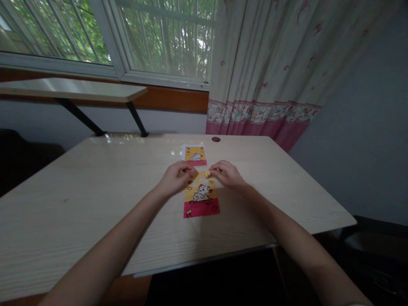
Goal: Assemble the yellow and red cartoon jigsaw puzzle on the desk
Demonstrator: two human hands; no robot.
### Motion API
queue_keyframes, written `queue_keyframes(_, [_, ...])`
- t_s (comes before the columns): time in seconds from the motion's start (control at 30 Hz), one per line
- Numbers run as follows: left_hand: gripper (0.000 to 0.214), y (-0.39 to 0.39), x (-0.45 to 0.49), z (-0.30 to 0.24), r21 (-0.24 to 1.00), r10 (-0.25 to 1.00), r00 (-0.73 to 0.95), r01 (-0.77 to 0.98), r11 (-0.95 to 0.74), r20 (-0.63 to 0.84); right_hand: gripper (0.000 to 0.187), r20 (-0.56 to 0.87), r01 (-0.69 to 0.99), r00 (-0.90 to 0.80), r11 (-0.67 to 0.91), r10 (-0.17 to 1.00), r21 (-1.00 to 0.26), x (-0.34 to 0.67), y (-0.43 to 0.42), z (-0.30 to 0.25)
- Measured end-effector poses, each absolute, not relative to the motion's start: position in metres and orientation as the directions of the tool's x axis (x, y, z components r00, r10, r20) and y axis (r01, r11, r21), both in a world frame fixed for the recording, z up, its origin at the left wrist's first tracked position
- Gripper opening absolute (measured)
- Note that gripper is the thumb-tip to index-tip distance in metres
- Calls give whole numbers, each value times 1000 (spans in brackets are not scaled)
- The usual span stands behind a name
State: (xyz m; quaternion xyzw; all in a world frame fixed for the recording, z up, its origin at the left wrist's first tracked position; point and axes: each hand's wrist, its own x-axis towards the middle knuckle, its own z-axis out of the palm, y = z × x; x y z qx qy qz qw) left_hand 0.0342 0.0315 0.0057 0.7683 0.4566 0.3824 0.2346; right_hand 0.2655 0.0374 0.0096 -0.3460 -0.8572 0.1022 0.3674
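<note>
A yellow and red jigsaw puzzle with a cartoon animal in a red hat lies flat on the desk between my hands. My left hand is closed, its fingertips pressed together at the puzzle's upper left corner. Whatever they pinch is hidden. At the upper right corner, my right hand pinches a small yellow puzzle piece between thumb and finger, right over the top edge. Just beyond the puzzle lies a picture card with the same design and a white border.
The pale wooden desk has a round cable hole at its far edge. A raised shelf on black legs stands at the back left. Behind are a window and a floral curtain; a wall rises on the right.
</note>
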Motion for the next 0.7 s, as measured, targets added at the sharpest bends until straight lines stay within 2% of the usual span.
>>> queue_keyframes(0.13, [32, 38, 21, 2, 348, 809, 449, 740, -575, 381, 11, 401, 544, -570, 695, 717, -470, 269, 42, 7])
queue_keyframes(0.23, [57, 40, 15, -6, 209, 819, 486, 805, -555, 304, 11, 317, 568, -570, 643, 758, -514, 266, 40, 7])
queue_keyframes(0.3, [69, 41, 13, -10, 178, 826, 506, 814, -553, 249, 10, 281, 558, -546, 593, 789, -580, 262, 38, 7])
queue_keyframes(0.43, [74, 42, 13, -14, 171, 831, 519, 817, -551, 200, 9, 252, 540, -487, 516, 836, -665, 256, 37, 8])
queue_keyframes(0.53, [74, 41, 13, -13, 175, 841, 505, 826, -537, 196, 11, 242, 556, -519, 539, 820, -632, 254, 38, 8])
queue_keyframes(0.7, [73, 41, 12, -13, 178, 834, 514, 818, -547, 200, 13, 250, 572, -632, 659, 734, -488, 253, 40, 6])
